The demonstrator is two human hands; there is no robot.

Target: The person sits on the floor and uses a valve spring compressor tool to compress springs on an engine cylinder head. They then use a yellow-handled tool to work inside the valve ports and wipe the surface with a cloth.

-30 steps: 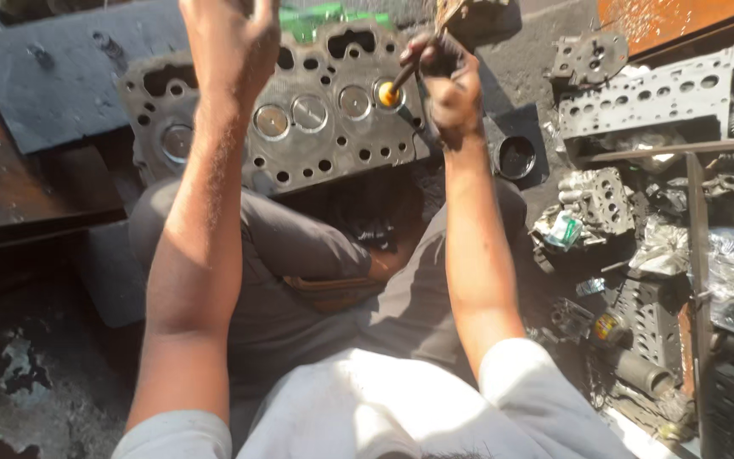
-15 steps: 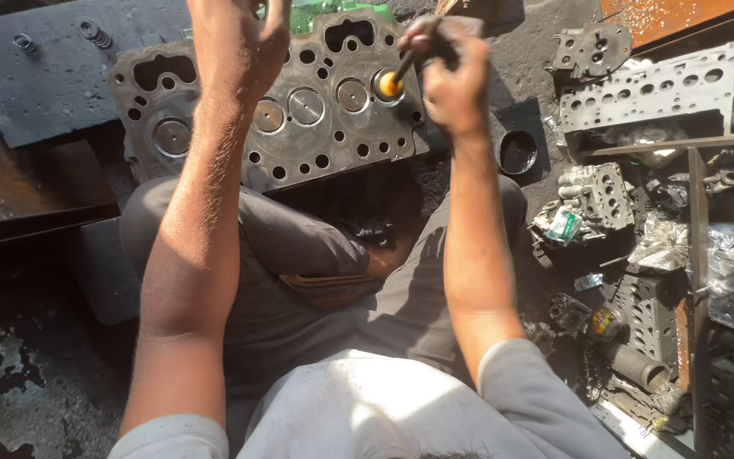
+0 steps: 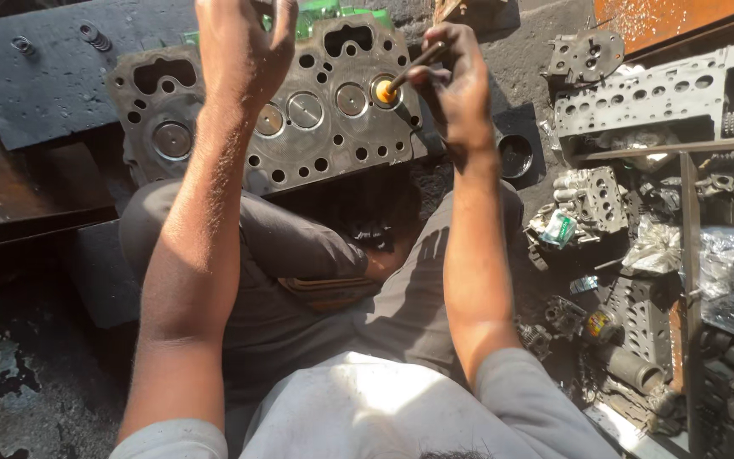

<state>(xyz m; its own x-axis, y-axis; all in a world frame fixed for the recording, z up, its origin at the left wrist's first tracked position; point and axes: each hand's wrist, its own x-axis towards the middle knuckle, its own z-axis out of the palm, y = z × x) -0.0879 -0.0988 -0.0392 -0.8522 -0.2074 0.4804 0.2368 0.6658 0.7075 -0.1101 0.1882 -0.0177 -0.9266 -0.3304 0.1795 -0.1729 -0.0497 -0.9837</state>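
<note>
A seated worker's right hand (image 3: 460, 85) pinches a thin wooden-handled stick (image 3: 414, 66) against a grimy grey metal cylinder head (image 3: 333, 144); the left hand (image 3: 244, 42) hovers, fingers loosely curled.

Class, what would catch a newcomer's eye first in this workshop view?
First the grey cylinder head at top centre, propped against the person's knees. The right hand holds a stick whose orange tip sits on one valve; the left hand hangs above the head. Metal parts crowd the right side.

Four valves (image 3: 305, 110), two hands (image 3: 244, 51)
</note>
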